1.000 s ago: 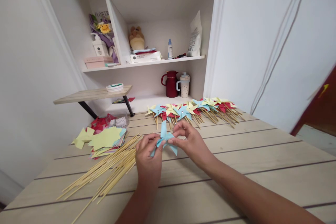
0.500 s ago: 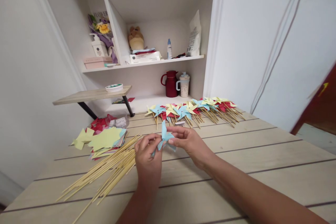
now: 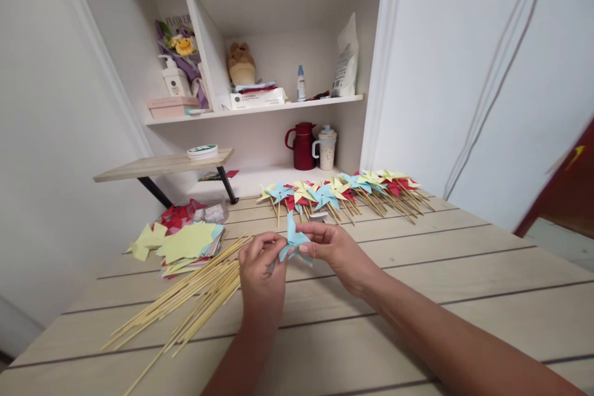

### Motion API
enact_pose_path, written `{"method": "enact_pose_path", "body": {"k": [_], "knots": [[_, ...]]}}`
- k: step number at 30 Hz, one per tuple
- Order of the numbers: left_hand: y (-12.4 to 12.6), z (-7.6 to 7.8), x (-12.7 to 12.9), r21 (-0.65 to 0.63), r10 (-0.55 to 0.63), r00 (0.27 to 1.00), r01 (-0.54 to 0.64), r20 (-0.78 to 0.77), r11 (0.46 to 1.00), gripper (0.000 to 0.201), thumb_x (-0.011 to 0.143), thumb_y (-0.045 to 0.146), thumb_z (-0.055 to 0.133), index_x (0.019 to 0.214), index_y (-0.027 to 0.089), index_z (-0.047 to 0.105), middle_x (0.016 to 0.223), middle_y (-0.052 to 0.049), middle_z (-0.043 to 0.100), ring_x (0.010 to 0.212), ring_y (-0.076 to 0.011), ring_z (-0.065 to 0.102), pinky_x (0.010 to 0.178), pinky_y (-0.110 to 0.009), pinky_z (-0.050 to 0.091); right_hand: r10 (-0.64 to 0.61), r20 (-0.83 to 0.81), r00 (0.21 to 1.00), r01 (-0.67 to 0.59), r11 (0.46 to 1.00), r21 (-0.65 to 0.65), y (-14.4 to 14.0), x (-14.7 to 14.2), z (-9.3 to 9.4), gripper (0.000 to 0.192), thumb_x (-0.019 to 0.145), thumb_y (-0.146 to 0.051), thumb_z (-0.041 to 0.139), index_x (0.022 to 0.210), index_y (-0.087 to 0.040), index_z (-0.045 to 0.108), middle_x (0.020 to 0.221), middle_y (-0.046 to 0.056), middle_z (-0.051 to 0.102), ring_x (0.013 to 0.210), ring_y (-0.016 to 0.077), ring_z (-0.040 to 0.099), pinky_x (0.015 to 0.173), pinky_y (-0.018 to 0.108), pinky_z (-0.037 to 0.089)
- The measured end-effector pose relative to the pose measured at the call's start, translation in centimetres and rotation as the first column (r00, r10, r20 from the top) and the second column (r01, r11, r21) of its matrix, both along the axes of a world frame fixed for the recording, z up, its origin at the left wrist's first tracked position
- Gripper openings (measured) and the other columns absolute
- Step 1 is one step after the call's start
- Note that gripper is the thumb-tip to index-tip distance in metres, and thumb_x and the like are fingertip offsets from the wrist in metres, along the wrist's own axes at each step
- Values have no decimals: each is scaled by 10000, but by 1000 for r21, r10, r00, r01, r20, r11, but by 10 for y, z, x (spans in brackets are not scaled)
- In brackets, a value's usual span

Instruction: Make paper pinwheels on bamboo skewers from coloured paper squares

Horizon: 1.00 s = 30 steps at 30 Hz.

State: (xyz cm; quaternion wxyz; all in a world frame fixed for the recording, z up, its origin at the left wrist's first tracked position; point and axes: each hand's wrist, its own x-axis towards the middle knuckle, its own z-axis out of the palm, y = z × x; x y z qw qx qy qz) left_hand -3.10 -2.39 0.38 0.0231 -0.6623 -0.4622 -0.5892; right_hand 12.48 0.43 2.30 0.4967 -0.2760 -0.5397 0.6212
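Both hands meet over the middle of the wooden table (image 3: 417, 272), and the blue paper pinwheel (image 3: 293, 240) sits right between them: the left hand (image 3: 262, 272) pinches its left edge with closed fingertips, the right hand (image 3: 336, 249) pinches its centre from the right. One blade points up and away, toward the far row of finished pinwheels (image 3: 343, 190). The loose bamboo sticks (image 3: 195, 297) lie just left of the left hand, the nearer hand, their long axis running from near-left to far-right.

Left hand (image 3: 262, 275) and right hand (image 3: 335, 250) close together, fingers apparently pinched, forearms extended
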Motion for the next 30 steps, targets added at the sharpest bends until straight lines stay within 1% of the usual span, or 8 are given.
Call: {"method": "enact_pose_path", "body": {"k": [3,7,10,12,16,19,25,30], "knots": [[1,-1,0,-21,-3,1000,3,7,1000,94,833,235,647,833,262,737,880,-24,663,821,-191,618,769,-357,477,-4,10,1000,4,1000,15,-1,0,0,240,628,-272,821,845,-202,748,806,9,716,740,139,605,758,297,450],[2,-2,0,-49,2,999,-1,36,999,92,832,240,646,817,257,735,867,-24,655,833,-200,615,764,-357,475,-30,0,1000,30,999,11,-2,-1,0,227,613,-269,828,800,-200,720,771,-15,684,733,131,587,778,294,443],[2,-2,0,-58,14,999,-11,52,998,86,826,248,654,821,255,739,858,-22,657,825,-199,621,761,-354,474,-32,7,999,31,998,58,-2,-1,0,209,631,-277,817,779,-198,692,782,-19,661,752,129,574,786,287,436],[2,-2,0,-60,31,998,-27,61,998,80,817,253,660,816,253,740,853,-23,660,824,-204,620,762,-355,475,-36,19,999,34,997,62,-2,-2,0,220,627,-286,817,770,-198,675,771,-19,648,742,133,566,765,285,437],[0,-2,0,-68,52,996,-48,66,997,88,818,250,648,806,246,735,867,-27,662,848,-211,618,771,-358,475,-69,46,997,68,998,17,-4,-5,0,271,580,-285,835,738,-200,631,686,-37,609,669,131,541,677,271,416],[0,-3,0,-57,56,996,-52,67,997,93,821,247,642,806,249,735,865,-23,662,838,-205,624,771,-355,474,-85,50,995,83,996,29,-6,-7,-2,270,587,-282,826,734,-201,615,666,-45,590,640,122,523,644,263,397],[0,-2,0,-35,71,995,-69,70,997,94,822,247,642,804,249,735,850,-16,657,821,-194,625,765,-344,467,-127,118,985,108,982,158,-5,-7,-6,185,673,-311,769,763,-203,648,691,-23,591,658,137,528,628,269,419],[0,-2,1,-42,82,994,-79,71,996,96,825,245,640,808,243,735,854,-16,655,819,-191,622,767,-343,465,-248,202,948,167,923,347,-7,-5,-4,96,745,-291,714,769,-214,662,749,-14,612,740,156,550,703,280,427]]}}
